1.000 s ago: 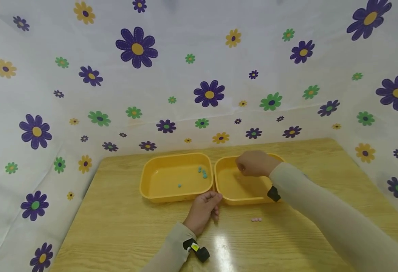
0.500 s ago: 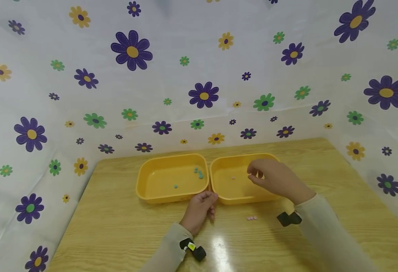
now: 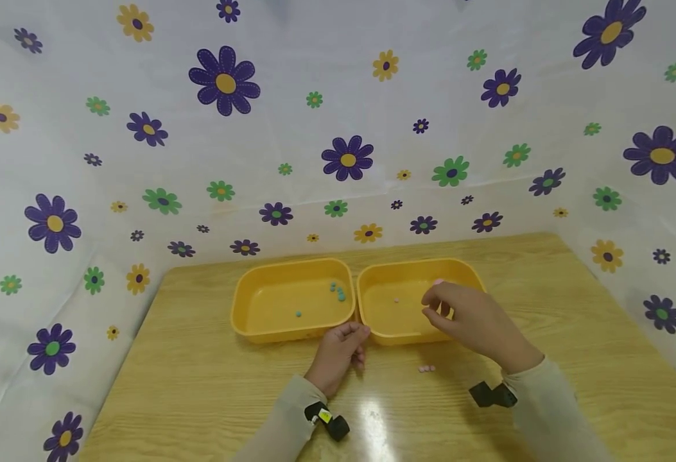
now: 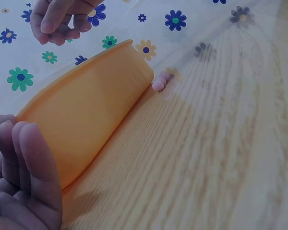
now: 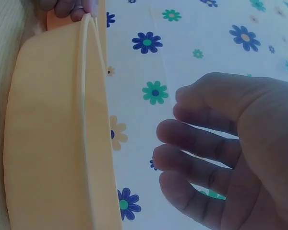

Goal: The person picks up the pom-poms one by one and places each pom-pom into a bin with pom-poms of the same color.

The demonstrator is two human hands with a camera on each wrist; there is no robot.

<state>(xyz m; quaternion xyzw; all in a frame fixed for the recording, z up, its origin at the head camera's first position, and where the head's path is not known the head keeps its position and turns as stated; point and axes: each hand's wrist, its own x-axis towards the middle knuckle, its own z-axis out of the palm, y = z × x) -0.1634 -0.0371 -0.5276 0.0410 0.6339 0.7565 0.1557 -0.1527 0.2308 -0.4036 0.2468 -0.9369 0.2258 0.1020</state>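
Two yellow plastic trays stand side by side on the table. My left hand (image 3: pixel 338 356) grips the near left corner of the right tray (image 3: pixel 413 338), thumb and fingertips at its rim beside the left tray (image 3: pixel 291 335). Over the right part of the right tray hovers my right hand (image 3: pixel 476 317). In the right wrist view its fingers (image 5: pixel 197 141) are loosely bent with nothing between them. One small pink ball (image 3: pixel 397 300) lies on the right tray's floor. Another pink spot (image 3: pixel 438 281) shows just beyond the right hand, mostly hidden by it.
Several small teal balls (image 3: pixel 340 296) lie in the left tray, mostly toward its right side. Three pink balls (image 3: pixel 427 369) sit in a row on the wooden table (image 3: pixel 199 385) in front of the right tray. A flowered cloth (image 3: pixel 291 128) encloses the back and sides.
My right hand has drawn back toward the right and its fingers have loosened. A pink ball now shows in the right tray. My left hand stays at the tray corner.
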